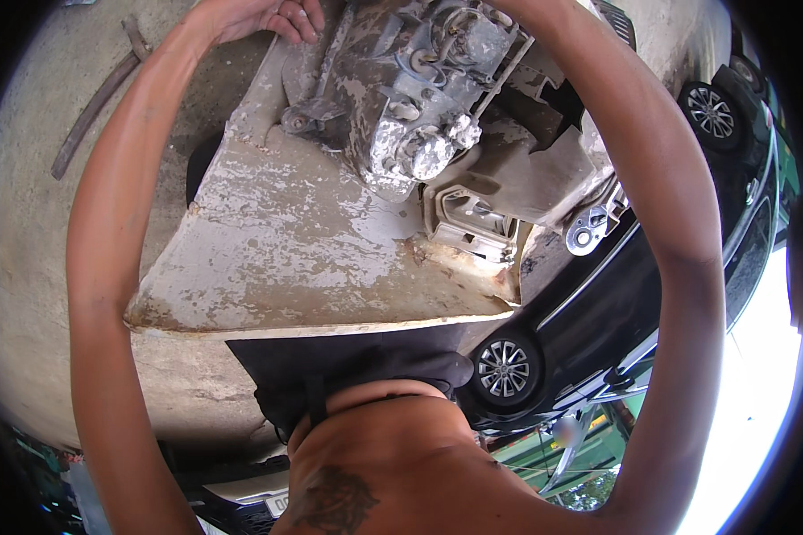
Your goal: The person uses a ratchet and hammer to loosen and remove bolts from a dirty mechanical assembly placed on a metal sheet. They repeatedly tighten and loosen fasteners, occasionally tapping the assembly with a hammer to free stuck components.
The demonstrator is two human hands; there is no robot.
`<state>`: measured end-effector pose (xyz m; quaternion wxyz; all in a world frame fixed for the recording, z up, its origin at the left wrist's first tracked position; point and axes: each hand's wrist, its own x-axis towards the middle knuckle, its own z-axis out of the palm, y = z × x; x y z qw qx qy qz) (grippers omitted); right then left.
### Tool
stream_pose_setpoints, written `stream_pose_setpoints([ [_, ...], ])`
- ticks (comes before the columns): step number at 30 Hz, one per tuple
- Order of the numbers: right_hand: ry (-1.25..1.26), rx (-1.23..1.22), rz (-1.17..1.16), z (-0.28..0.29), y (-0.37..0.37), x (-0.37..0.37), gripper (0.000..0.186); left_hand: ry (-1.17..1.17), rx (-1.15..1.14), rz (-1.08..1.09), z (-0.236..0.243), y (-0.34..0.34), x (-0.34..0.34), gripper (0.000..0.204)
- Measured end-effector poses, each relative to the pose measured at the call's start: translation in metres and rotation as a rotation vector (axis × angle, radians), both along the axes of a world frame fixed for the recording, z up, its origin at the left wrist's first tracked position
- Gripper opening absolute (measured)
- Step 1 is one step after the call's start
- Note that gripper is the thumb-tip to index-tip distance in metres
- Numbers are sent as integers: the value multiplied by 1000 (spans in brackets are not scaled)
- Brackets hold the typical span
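At the top edge is my left hand [281, 16], its fingers loosely bent and nothing visible in them; part of it is cut off. Close beside it a grey, dirt-caked metal gearbox or engine casing [419, 107] lies on a worn metal work surface [268, 241] with flaking pale paint. My right forearm [589, 53] reaches up past the casing's right side, and its hand lies beyond the upper edge. A thin metal rod [506, 76] runs along the casing. Nearer to me sits a pale, box-shaped bracket [473, 223], with a round-ended metal part [586, 234] to its right.
The work surface's rusty near edge [330, 332] is right before my body. A bent dark bar [94, 116] lies on the concrete floor [27, 223] at left. To the right stands a black car [589, 303]. Dark loose wheels [712, 114] show at the far right.
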<state>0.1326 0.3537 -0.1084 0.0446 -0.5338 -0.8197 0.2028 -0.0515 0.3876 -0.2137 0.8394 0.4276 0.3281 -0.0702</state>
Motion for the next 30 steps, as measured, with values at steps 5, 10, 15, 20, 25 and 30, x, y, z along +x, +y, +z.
stream_pose_setpoints([
  [5,-188,162,318,-19,4,6,25,13,-99,16,-3,2,2,38],
  [10,-211,199,417,-30,8,3,26,20,-69,35,-2,0,1,42],
  [15,-9,267,274,22,2,13,25,102,0,63,5,-5,9,43],
  [20,154,93,-198,75,-42,24,26,295,33,81,18,-10,31,41],
  [25,276,62,-331,73,-64,35,28,250,59,92,13,-10,29,35],
  [30,297,-34,-479,68,-60,36,29,385,104,147,11,-15,34,24],
])
